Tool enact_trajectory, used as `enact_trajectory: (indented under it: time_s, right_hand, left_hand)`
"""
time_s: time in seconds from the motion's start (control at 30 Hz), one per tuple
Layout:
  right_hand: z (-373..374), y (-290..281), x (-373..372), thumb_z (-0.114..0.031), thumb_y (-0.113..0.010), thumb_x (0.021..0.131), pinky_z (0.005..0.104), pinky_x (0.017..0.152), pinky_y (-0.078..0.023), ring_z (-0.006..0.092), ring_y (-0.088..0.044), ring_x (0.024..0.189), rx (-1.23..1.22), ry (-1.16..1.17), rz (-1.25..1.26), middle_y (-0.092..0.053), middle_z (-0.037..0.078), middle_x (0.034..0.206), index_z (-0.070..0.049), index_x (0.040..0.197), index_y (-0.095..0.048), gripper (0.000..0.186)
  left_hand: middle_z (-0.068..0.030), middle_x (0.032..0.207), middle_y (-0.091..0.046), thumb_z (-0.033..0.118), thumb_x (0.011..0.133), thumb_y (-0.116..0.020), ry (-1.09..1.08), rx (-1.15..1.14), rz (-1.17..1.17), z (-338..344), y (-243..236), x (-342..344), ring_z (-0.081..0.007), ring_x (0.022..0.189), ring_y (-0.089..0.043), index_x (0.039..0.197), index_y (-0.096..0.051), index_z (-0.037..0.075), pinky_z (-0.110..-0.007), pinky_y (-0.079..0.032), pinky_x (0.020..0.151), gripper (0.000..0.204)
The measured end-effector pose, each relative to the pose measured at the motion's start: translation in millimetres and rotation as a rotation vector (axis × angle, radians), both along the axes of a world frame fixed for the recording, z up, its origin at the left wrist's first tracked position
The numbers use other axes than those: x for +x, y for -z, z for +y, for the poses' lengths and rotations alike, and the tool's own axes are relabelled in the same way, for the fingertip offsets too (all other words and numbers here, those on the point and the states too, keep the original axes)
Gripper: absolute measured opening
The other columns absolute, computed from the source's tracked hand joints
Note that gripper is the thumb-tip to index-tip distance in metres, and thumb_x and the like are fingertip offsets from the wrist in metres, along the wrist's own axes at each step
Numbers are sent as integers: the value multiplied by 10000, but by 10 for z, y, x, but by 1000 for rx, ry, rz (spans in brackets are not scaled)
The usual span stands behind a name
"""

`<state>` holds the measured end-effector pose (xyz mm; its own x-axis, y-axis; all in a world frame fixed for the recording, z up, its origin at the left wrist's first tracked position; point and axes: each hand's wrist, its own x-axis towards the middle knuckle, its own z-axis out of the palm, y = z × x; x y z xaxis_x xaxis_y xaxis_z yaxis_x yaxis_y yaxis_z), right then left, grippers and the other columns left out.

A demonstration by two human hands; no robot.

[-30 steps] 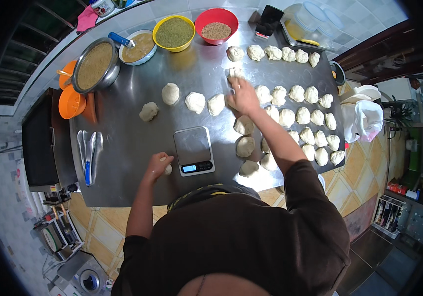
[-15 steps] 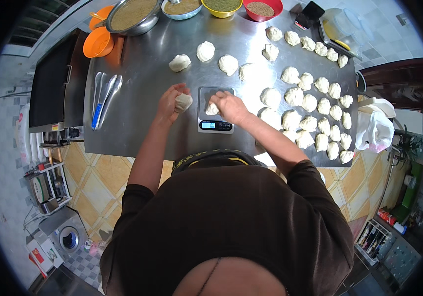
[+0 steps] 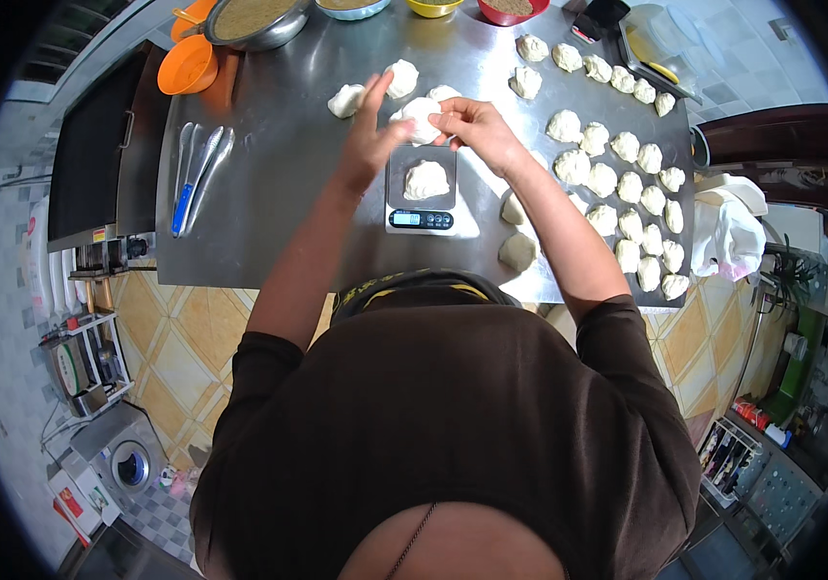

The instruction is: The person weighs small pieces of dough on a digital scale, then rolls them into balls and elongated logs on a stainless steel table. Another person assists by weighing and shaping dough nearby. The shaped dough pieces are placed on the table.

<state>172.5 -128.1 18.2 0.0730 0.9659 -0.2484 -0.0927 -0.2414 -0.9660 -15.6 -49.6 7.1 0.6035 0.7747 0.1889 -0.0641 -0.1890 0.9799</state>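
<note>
A lump of white dough (image 3: 419,121) is between my hands, above the far edge of the small digital scale (image 3: 420,218). My right hand (image 3: 477,132) pinches this lump from the right with thumb and fingers. Close on its left side is my left hand (image 3: 372,138), its fingers stretched out and its thumb near or against the dough. Another lump of dough, the weighed piece (image 3: 426,181), rests on the scale's platform. Just beyond my hands lie more lumps, one at the left (image 3: 346,101) and one farther back (image 3: 401,79); another is partly hidden behind my right hand.
Rows of dough lumps (image 3: 629,187) cover the right side of the steel table (image 3: 279,184). Metal spatulas or knives, one with a blue handle (image 3: 182,210), lie at the left. Orange bowls (image 3: 188,66) and a metal pan (image 3: 264,37) stand at the back left.
Both hands have moved away from me, off the scale's near area, and come together around a dough lump. A larger lump now sits on the scale by itself. The view has shifted slightly.
</note>
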Motion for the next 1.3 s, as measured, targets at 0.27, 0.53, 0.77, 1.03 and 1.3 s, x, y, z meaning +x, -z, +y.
enact_trajectory:
  time_s: [0.27, 0.53, 0.77, 1.03, 1.3]
  right_hand:
    - [40, 139, -135, -208, -719, 876, 269, 624, -503, 99, -600, 658, 110, 20, -460, -677, 26, 764, -7, 969, -686, 224]
    - [-62, 58, -189, -203, -719, 856, 322, 605, -511, 191, -627, 603, 299, 96, -858, -665, 120, 711, -1, 921, -686, 215]
    - [-160, 26, -229, -183, -677, 852, 405, 693, -527, 322, -680, 759, 339, 134, -815, -689, 163, 826, -3, 904, -691, 188]
    - [-315, 924, 109, -353, -783, 774, 405, 940, -496, 327, -613, 1086, 170, -57, -717, -583, 223, 1258, -70, 1401, -453, 763]
    - [-295, 1167, -428, -259, -814, 738, 398, 991, -460, 349, -529, 1211, -58, -170, -881, -575, 173, 1290, -108, 1288, -578, 617]
  left_hand:
    - [-109, 1170, -633, 198, 674, -812, 46, 508, 373, -106, -80, 251, -305, 1008, -642, 1269, -598, 165, -388, -533, 841, 633]
    - [-133, 936, -645, 180, 750, -731, 17, 575, 442, -80, 91, 231, -347, 863, -626, 1064, -627, 101, -431, -514, 709, 340]
    - [-145, 861, -618, 177, 771, -728, 24, 623, 614, -36, 192, 182, -364, 819, -601, 998, -646, 66, -417, -489, 694, 267]
    - [-78, 735, -656, 359, 874, -689, 10, -362, 487, 52, 337, -50, -167, 670, -621, 815, -671, 21, -326, -474, 620, 344]
    - [-115, 850, -718, 277, 844, -676, 72, 251, 674, -42, 811, -274, -263, 764, -676, 893, -741, 77, -362, -506, 685, 216]
